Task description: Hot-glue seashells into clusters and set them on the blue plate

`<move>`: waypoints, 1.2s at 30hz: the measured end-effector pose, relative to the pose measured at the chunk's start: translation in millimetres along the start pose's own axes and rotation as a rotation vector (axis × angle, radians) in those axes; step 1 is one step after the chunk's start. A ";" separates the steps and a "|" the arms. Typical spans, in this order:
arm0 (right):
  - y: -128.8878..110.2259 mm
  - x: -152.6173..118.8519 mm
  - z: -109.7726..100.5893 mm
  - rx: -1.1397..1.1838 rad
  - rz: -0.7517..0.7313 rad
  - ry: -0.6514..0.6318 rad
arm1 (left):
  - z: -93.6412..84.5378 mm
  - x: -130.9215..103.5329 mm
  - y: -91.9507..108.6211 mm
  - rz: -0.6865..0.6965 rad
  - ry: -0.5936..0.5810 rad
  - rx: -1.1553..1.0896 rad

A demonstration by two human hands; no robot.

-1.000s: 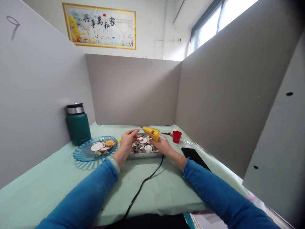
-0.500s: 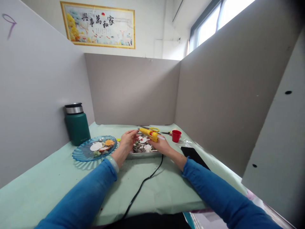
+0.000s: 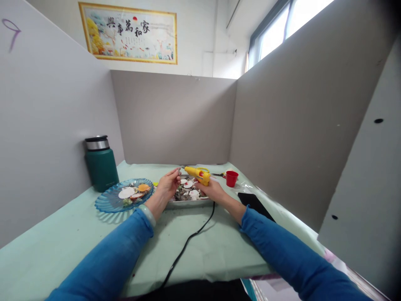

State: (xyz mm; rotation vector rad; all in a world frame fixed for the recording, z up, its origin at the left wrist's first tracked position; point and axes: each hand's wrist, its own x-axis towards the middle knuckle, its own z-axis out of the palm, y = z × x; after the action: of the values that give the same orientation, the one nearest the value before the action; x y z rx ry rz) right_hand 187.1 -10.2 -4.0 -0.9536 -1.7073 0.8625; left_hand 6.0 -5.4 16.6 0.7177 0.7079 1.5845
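The hot-glue gun [image 3: 196,174] has a smooth yellow plastic body, and its power cord [image 3: 190,238] is sheathed in smooth black plastic. The shallow tray [image 3: 189,204] is silvery metal with a soft sheen. The seashells [image 3: 188,184] look chalky and matt. The fluted plate [image 3: 105,203] is translucent blue and glossy, perhaps glass or clear plastic. The insulated bottle [image 3: 103,170] pairs a matt green body with a shiny metal collar. The cup [image 3: 232,179] is glossy red plastic. The table covering [image 3: 191,259] is smooth, faintly creased sheeting; the sleeves [image 3: 109,251] are soft blue cloth; the partition [image 3: 175,117] is flat and matt.
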 end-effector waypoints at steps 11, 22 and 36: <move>-4.7 -1.8 -9.6 0.214 -0.035 -0.223 | -2.5 -3.4 2.8 -0.091 -0.158 -0.022; -8.8 -3.1 -16.0 0.291 -0.068 -0.310 | -4.3 -4.5 2.1 -0.110 -0.260 -0.013; -14.4 -4.2 -17.0 0.305 -0.045 -0.343 | 0.8 -12.1 5.1 -0.077 -0.322 -0.052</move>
State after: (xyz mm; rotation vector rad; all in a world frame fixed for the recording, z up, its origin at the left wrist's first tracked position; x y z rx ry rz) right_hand 201.2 -18.3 11.7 -0.5832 -1.8044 1.2704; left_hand 4.8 -18.0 20.3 0.8725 0.4505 1.3704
